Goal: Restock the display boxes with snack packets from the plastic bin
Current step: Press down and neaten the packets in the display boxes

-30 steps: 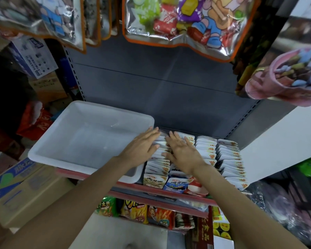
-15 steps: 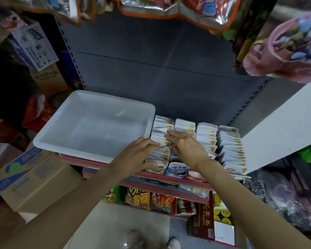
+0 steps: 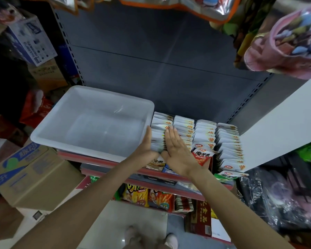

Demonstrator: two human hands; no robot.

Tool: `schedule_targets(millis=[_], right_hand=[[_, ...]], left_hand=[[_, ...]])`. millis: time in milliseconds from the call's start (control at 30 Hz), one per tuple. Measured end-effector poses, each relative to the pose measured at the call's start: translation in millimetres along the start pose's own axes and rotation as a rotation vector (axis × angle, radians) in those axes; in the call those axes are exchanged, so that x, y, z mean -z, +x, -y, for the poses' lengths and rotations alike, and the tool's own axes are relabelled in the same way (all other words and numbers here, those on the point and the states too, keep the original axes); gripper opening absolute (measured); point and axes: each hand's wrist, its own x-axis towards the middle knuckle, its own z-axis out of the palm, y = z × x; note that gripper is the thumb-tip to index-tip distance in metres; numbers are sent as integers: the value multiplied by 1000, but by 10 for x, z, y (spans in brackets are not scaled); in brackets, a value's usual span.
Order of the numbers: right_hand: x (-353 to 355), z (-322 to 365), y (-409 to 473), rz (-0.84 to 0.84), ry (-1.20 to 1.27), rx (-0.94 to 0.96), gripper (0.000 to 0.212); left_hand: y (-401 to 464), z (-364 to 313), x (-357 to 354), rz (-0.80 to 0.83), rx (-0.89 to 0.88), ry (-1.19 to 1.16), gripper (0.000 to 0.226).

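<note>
A white plastic bin (image 3: pixel 65 121) sits on the shelf at the left, with nothing visible inside. To its right stand several display boxes packed with rows of white snack packets (image 3: pixel 205 133). My left hand (image 3: pixel 147 144) lies flat with straight fingers against the left side of the leftmost row, next to the bin's wall. My right hand (image 3: pixel 176 150) is also flat, palm turned inward, on the right side of that same row (image 3: pixel 161 125). Both hands squeeze the row between them.
The red-edged shelf (image 3: pixel 106 161) has a grey back panel. Below it, a lower shelf holds orange snack bags (image 3: pixel 147 196). Cardboard boxes (image 3: pixel 31 173) stack at the left. Foil toy bags (image 3: pixel 285 38) hang overhead at the right. My shoes show on the floor.
Both hands have turned from lying palm-down on top of the packets to standing edge-on at either side of the leftmost row. The view has tilted downward.
</note>
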Motion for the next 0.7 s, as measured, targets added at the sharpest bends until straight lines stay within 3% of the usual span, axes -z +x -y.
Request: schedule_targets(millis=[67, 100, 200, 333, 700], right_hand=[[34, -48, -14, -3, 56, 44, 65], [50, -76, -27, -50, 88, 56, 64], [65, -188, -35, -303, 58, -35, 59], [-5, -257, 25, -282, -68, -194, 59], [-60, -305, 54, -257, -89, -215, 62]], left_hand=[[-4, -21, 6, -45, -34, -87, 84], [5, -24, 10, -104, -99, -13, 76], [81, -44, -2, -257, -358, 508, 58], [245, -102, -93, -186, -384, 954, 56], [343, -124, -94, -207, -370, 944, 55]])
